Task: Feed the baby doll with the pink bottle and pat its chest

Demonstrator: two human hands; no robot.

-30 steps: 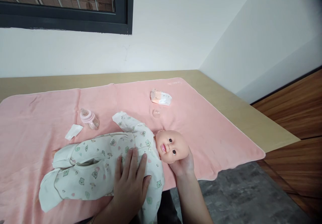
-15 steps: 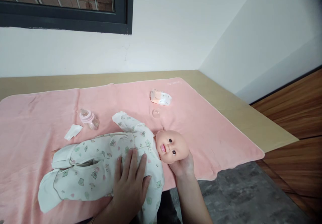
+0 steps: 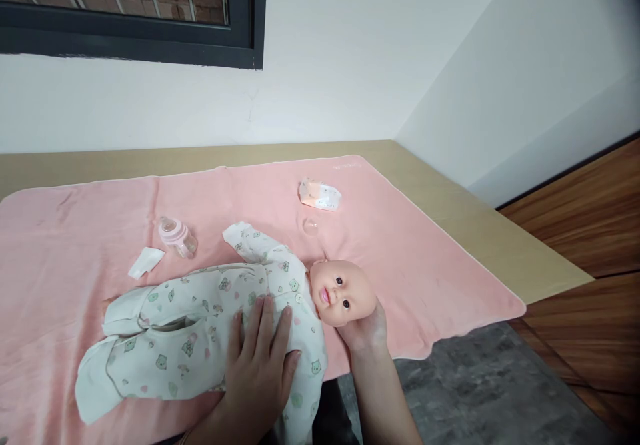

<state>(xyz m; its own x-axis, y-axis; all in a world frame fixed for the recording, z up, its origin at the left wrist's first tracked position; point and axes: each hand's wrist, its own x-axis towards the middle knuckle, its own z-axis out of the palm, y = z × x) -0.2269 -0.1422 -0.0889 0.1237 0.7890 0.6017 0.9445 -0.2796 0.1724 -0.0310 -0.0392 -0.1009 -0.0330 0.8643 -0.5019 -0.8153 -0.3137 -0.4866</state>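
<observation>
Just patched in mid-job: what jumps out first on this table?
A baby doll in a printed white sleepsuit lies across the pink blanket. The left hand rests flat on its chest and the right hand cups under its head. A pink baby bottle lies behind it.

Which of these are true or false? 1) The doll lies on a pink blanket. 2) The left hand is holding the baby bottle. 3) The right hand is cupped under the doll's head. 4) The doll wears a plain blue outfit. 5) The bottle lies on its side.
1) True: the doll lies on the pink blanket.
2) False: the left hand rests flat on the doll's chest; the baby bottle lies apart, beyond the doll.
3) True: the right hand cups the doll's head from below.
4) False: the outfit is white with small animal prints.
5) True: it lies tipped over on the blanket.
</observation>
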